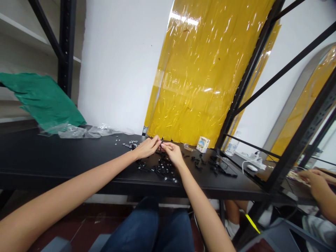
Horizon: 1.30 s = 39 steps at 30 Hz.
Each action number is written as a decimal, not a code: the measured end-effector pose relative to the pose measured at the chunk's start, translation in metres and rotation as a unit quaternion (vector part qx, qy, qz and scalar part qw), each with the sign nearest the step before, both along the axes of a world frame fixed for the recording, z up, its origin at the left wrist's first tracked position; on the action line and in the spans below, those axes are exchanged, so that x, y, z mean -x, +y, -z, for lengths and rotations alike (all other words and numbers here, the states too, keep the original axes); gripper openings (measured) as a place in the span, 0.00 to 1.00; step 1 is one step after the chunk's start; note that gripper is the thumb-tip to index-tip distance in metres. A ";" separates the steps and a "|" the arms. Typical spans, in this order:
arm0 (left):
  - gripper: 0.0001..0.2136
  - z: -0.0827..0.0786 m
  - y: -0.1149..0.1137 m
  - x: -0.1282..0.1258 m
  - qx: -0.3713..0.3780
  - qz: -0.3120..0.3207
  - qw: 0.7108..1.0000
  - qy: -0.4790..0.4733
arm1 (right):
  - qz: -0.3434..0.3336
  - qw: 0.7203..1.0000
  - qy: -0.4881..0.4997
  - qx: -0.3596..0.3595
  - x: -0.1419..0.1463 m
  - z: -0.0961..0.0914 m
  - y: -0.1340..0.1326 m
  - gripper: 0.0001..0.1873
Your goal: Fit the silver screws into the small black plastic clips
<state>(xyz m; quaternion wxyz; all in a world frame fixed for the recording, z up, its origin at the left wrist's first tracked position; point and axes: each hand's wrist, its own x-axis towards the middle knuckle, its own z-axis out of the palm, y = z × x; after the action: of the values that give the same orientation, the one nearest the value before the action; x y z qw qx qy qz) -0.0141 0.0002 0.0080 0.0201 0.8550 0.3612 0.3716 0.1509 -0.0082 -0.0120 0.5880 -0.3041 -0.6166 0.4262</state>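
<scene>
We note a black, flat-topped table (pixel 65 154) before a glossy, translucent yellow plastic sheet (pixel 199 87). At the table's middle, the left hand (pixel 147 147) and right hand (pixel 172 152) meet, fingertips pinched nearly closed about a small black part (pixel 161 146) over the tabletop; its finer shape is too small to tell. Nearer the person lies a loose heap of small black and silvery pieces (pixel 165 168); bright silver metal bits (pixel 131 143) lie left of the left hand. We judge the step in hand to be two-handed fingertip work on that single part. The next move, we consider, calls for a steady pinch and fine alignment.
</scene>
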 end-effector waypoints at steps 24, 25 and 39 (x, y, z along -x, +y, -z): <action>0.15 0.002 0.002 0.002 0.068 0.034 0.997 -0.028 | -0.003 1.000 -0.006 0.003 0.000 0.000 0.000 0.23; 0.15 0.002 0.003 0.002 0.069 0.044 0.996 -0.028 | -0.003 1.000 -0.005 0.005 0.000 0.000 0.000 0.23; 0.17 -0.001 0.001 0.004 0.077 0.023 0.996 -0.039 | -0.006 1.000 -0.005 0.004 0.000 0.000 -0.001 0.22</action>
<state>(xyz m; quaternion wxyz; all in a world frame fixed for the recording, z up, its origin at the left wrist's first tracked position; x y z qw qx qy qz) -0.0184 0.0010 0.0089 0.1080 0.8436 0.3681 0.3758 0.1507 -0.0093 -0.0116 0.5810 -0.3044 -0.6200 0.4305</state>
